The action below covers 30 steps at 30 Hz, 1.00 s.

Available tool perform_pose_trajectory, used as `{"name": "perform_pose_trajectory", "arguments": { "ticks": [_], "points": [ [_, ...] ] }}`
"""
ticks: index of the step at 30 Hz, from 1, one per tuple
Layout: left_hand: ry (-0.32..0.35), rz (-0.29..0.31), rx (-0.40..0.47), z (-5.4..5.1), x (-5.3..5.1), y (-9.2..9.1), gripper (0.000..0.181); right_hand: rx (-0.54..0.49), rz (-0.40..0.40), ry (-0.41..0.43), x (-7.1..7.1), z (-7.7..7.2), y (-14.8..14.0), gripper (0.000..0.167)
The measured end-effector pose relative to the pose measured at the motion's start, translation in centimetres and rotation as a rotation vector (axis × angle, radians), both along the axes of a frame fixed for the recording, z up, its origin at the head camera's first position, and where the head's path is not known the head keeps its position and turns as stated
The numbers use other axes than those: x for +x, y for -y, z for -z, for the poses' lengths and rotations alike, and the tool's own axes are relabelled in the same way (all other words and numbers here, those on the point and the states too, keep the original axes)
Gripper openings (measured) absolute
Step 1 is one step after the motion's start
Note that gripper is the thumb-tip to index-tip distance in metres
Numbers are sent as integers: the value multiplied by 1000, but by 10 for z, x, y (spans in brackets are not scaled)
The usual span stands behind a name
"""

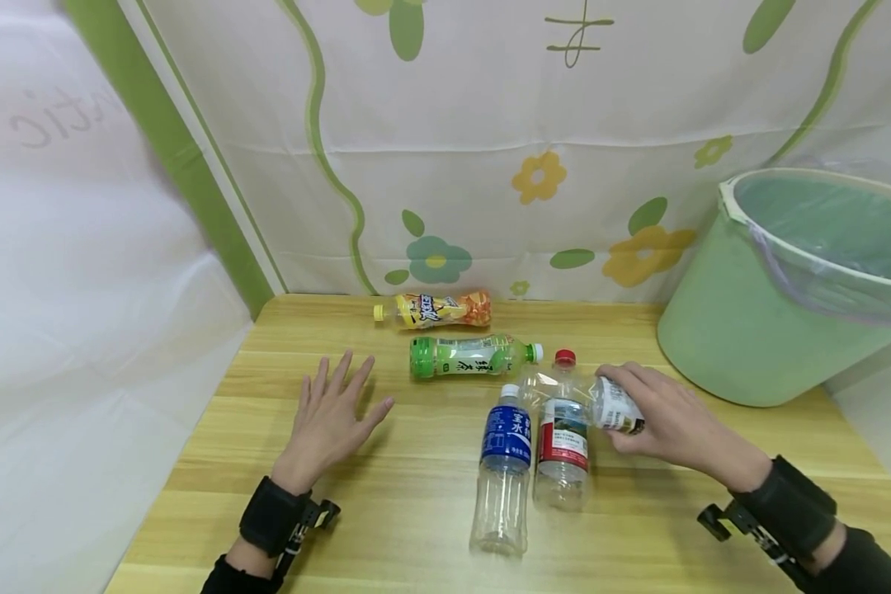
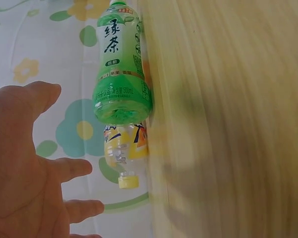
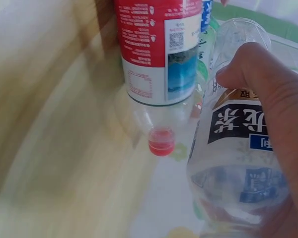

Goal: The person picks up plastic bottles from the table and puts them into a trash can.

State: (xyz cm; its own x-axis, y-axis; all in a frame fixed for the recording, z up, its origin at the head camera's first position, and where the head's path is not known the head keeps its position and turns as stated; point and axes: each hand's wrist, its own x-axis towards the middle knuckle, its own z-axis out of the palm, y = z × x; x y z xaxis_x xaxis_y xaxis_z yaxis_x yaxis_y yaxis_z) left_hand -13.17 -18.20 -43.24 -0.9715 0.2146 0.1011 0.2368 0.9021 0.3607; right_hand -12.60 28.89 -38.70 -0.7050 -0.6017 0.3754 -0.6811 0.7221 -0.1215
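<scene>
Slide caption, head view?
Right hand grips a clear bottle near a red-capped bottle; left hand spread, empty.

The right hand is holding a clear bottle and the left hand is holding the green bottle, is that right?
Not quite: the left hand holds nothing; the head view shows it apart from the green bottle. The right hand does hold a clear bottle.

Bin (image 1: 757, 305) cut off right, held bottle (image 1: 615, 406) partly hidden
</scene>
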Motion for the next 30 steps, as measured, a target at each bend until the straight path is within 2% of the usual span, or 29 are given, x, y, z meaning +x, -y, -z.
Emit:
{"name": "perform_pose_trajectory", "arguments": {
  "ticks": [9,14,20,26,30],
  "points": [
    [0,4,-6,0,0,-1,81,14,-11,-52,-4,-32,-10,75],
    [1,4,-11,1,0,-1,81,25,-34,-136,-11,-55,-22,74],
    [-3,1,-19,0,1,-1,81,64,-36,-214,-13,-96,-38,73],
    [0,2,-17,-2,2,-2,80,132,38,-248,-12,-138,-54,79],
    [0,4,-17,-2,2,-2,80,105,72,-286,-14,-158,-65,86]
  ]
}}
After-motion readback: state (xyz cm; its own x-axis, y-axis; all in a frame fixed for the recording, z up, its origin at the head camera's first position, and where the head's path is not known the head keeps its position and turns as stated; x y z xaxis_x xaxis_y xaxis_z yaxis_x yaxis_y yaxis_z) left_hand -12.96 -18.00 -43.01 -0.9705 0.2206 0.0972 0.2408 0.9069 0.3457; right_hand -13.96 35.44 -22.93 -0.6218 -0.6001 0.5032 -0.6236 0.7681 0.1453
